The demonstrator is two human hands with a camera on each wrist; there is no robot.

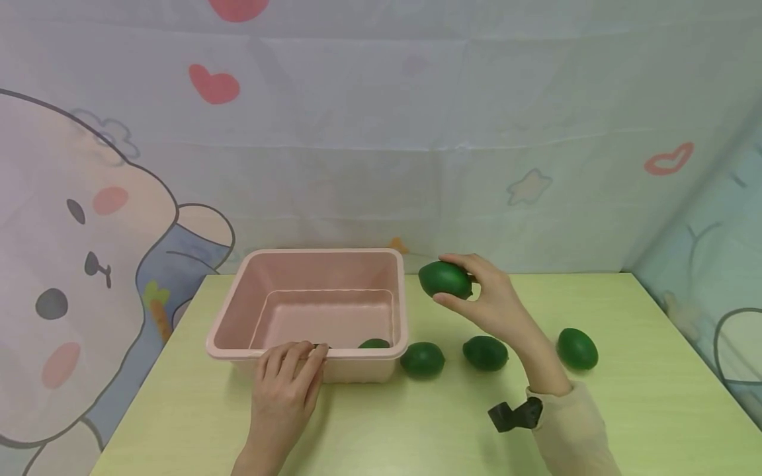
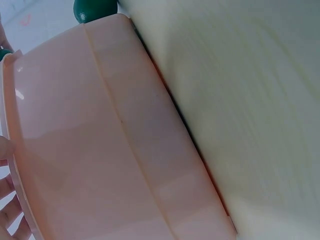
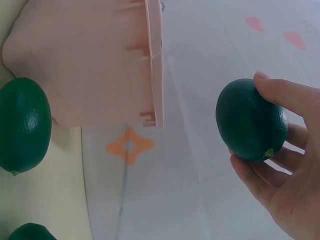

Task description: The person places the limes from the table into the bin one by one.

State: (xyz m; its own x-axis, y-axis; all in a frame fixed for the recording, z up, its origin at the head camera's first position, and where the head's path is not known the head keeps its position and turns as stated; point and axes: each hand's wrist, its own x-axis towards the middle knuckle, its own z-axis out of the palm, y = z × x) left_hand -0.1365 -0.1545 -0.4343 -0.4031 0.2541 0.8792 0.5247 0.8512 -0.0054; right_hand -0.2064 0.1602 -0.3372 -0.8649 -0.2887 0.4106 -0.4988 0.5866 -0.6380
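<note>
My right hand pinches a green lime between thumb and fingers, in the air just right of the pink basin. In the right wrist view that lime shows its small stem end, clear of the basin's rim. My left hand grips the basin's front rim, fingers hooked over it. Inside, the top of one lime shows behind the front wall, and a dark bit of another shows by the left fingers. Both are mostly hidden.
On the light green table lie a lime close to the basin's right side, a second lime near the right forearm, and a third lime farther right. A printed cloth hangs behind the table.
</note>
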